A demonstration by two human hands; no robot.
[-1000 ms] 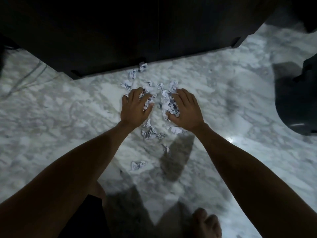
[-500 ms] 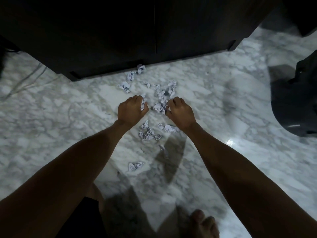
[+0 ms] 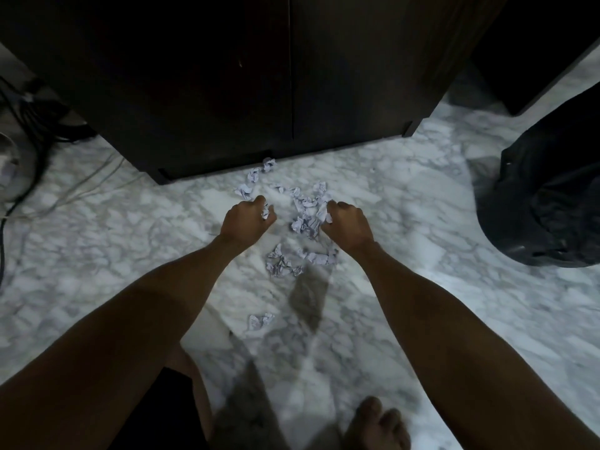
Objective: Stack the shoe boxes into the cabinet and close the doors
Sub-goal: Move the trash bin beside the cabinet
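Left hand point(image 3: 248, 219): fingers curled under into a fist, clamped on a paper scrap point(image 3: 265, 212) that shows white at the thumb side. Fingertips themselves hidden beneath the knuckles. Right hand point(image 3: 349, 227): fingers likewise curled, gripping crumpled paper point(image 3: 321, 213) at its left edge; how much is held cannot be told. Both hands back-up, wrists slightly bent, forearms reaching far from the near corners, roughly symmetrical.

Between and around the hands: loose scraps point(image 3: 282, 263) scattered on the marble floor point(image 3: 422, 222); one scrap point(image 3: 259, 320) lies apart, nearer. More lie far, just at the cabinet foot.

Cabinet point(image 3: 227, 76): far centre, very dark, both doors look closed with a vertical seam between; its top is cut off by the frame. Shoe boxes not visible, interior hidden.

Right: black bag point(image 3: 545, 203), partly cut off, detail lost in shadow. Far left: dark cables point(image 3: 35, 118) on the floor, poorly lit. Near edge: a bare foot point(image 3: 376, 423), toes only, and a knee, both cropped.
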